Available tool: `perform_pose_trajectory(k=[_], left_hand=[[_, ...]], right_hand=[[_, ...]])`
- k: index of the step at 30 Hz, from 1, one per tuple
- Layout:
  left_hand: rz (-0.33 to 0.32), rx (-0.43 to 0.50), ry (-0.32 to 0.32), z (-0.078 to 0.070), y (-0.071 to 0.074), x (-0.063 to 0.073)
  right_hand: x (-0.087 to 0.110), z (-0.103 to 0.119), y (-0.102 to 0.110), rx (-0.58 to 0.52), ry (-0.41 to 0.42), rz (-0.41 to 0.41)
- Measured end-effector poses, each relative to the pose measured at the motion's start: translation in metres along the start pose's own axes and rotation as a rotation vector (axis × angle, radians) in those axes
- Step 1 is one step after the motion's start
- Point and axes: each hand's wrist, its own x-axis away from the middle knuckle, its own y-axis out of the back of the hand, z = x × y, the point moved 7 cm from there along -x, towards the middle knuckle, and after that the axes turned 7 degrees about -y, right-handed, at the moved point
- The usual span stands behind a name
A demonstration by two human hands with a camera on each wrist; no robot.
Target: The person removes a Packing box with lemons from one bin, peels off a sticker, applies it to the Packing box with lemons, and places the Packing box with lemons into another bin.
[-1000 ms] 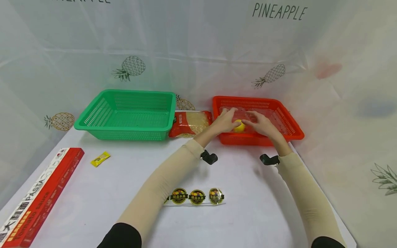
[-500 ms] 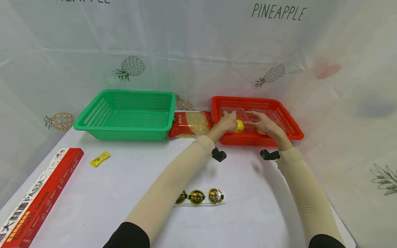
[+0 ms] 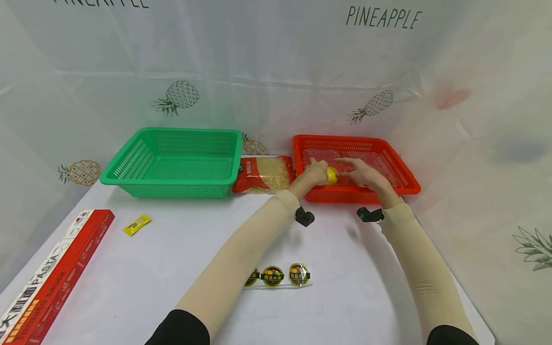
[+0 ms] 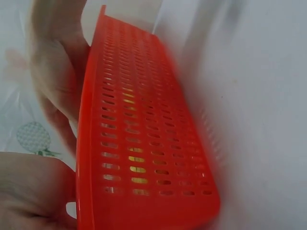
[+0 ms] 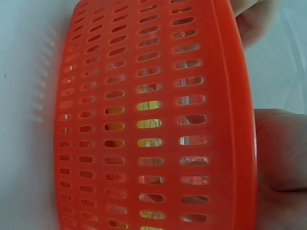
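Observation:
Both hands reach over the near rim of the red basket in the head view. My left hand is lowered inside, left of a yellow round thing; what its fingers touch is hidden. On the other side, my right hand holds its fingers fairly straight, tips close to the yellow thing. Clear plastic packaging lies in the basket. In the left wrist view, the left hand is low and the right hand above, fingertips behind the basket wall. Yellow shows through the slots in both wrist views.
A green basket stands at back left, with a red noodle-like bag between the baskets. A long pasta box lies at left beside a small yellow packet. A strip of round stickers lies in front, partly under the left sleeve.
My left hand has moved a little right and down into the basket, beside the yellow thing. The right hand stays near it, its fingers now stretched toward the left.

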Motion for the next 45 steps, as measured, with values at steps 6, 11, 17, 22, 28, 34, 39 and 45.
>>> perform_pose_trajectory(k=[6, 11, 17, 22, 28, 34, 39, 45], left_hand=[[-0.005, 0.001, -0.026, 0.000, 0.000, -0.001], [-0.017, -0.011, -0.060, -0.002, 0.001, -0.002], [-0.028, -0.032, -0.077, -0.003, 0.006, -0.002], [-0.049, -0.036, -0.113, -0.005, 0.014, -0.002], [-0.087, -0.020, -0.162, -0.005, 0.021, 0.001], [-0.128, 0.006, -0.186, -0.007, 0.033, 0.010], [-0.138, 0.061, -0.229, -0.009, 0.048, 0.016], [-0.139, 0.073, -0.308, -0.004, 0.063, 0.025]], right_hand=[[-0.003, -0.003, 0.000, -0.013, -0.021, 0.001], [-0.003, -0.005, 0.000, -0.026, -0.059, 0.005], [0.001, -0.006, 0.001, -0.063, -0.077, 0.005], [0.005, -0.002, 0.005, -0.127, -0.086, -0.020], [0.011, 0.003, 0.012, -0.172, -0.126, -0.071], [0.014, 0.008, 0.016, -0.207, -0.153, -0.088], [0.022, 0.017, 0.019, -0.216, -0.121, -0.110], [0.031, 0.030, 0.023, -0.208, -0.075, -0.125]])
